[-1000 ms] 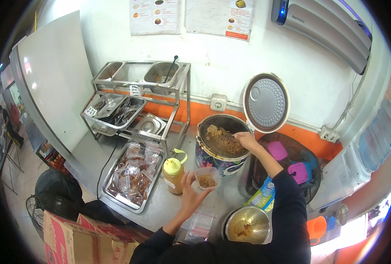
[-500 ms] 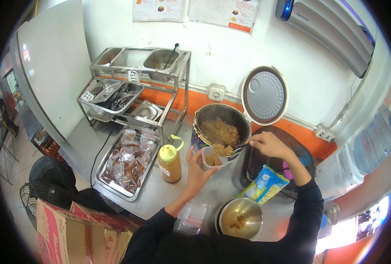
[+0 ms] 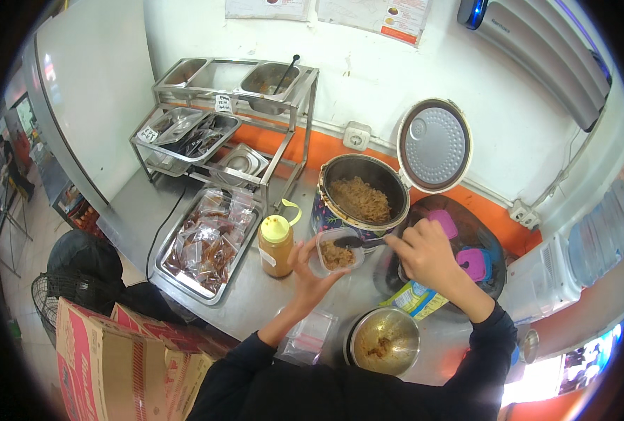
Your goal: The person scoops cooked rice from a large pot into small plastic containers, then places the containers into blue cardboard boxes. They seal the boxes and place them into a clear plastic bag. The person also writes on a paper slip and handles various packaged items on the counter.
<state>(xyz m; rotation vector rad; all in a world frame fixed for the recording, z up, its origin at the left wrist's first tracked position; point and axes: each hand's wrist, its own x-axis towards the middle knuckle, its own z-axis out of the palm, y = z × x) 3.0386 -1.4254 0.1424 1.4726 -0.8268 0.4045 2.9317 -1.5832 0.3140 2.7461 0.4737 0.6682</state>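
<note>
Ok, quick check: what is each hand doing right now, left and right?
Left hand: closed around a small clear container of brown food.
Right hand: closed on a dark spoon, its bowl over the container.

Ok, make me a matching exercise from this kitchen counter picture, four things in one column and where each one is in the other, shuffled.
Things:
1. small clear tub
2. spoon
3. squeeze bottle
4. rice cooker lid

Places or states:
A. standing on the counter, left of the tub
B. swung open, upright behind the pot
C. held in the left hand, partly filled with brown food
D. held in the right hand, its bowl over the tub

Pairs: 1-C, 2-D, 3-A, 4-B
</note>
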